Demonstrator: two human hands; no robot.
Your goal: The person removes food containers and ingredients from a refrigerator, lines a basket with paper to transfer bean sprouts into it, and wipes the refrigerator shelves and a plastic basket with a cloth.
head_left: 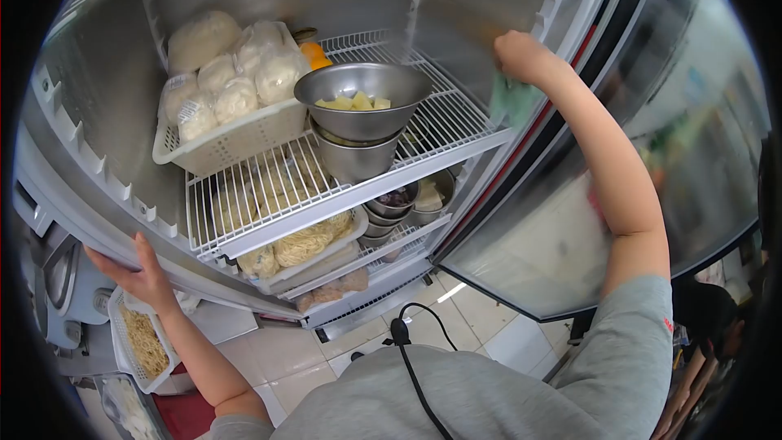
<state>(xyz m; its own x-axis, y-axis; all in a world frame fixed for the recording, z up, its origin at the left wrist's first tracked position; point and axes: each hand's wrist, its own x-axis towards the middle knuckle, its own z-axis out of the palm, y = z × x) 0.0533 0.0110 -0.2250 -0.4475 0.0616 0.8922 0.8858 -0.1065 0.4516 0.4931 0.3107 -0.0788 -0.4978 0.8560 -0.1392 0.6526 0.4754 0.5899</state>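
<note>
My right hand (521, 55) is closed on a light green cloth (511, 99) near the inner right wall of an upright fridge. The cloth hangs below my fist, close to the wall. My left hand (140, 270) rests with fingers spread against the fridge's left outer edge (195, 277). Between my arms, a wire shelf (440, 126) carries a metal bowl (362, 81) with pale yellow chunks inside. This bowl sits on top of a metal pot (356, 155). Left of it stands a white basket (244, 137) full of bagged, dough-like white lumps (236, 100).
The glass door (603, 220) stands wide open on the right. Lower shelves hold a tray of noodles (309, 243) and stacked metal bowls (391, 210). At lower left is a basket of noodles (145, 341). Another person (700, 350) is at the far right. A black cord (415, 375) crosses my chest.
</note>
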